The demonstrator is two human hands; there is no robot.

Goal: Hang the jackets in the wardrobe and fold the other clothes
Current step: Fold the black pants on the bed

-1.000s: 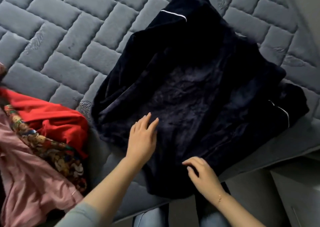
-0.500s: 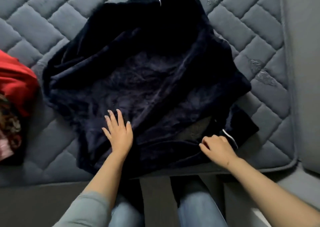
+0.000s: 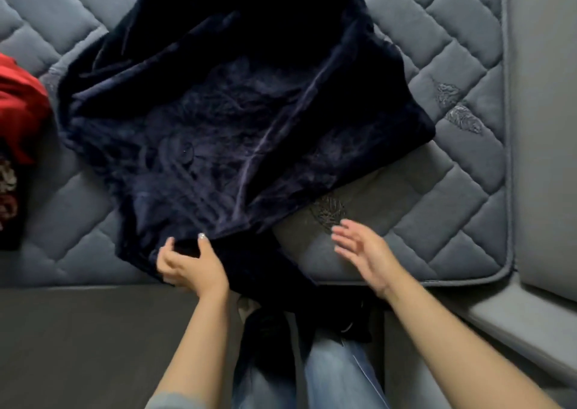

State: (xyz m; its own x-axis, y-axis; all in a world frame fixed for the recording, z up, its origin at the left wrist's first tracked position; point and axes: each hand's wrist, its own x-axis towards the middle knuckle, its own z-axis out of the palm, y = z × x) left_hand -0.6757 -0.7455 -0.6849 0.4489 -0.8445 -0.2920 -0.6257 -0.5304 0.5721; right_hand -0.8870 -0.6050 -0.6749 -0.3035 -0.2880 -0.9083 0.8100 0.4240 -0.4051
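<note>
My left hand (image 3: 190,263) pinches the near hem of the dark navy garment (image 3: 237,121), thumb and fingers curled round the plush edge, probably to lift it for folding. My right hand (image 3: 363,254) hovers loose, holding nothing. The garment sprawls rumpled across the quilted grey mattress (image 3: 452,65), part spilling over the near edge.

Bare quilted mattress (image 3: 462,171) lies open right of the dark garment (image 3: 237,121), which covers the middle, while red clothing (image 3: 18,112) crowds the left edge just beside it.
</note>
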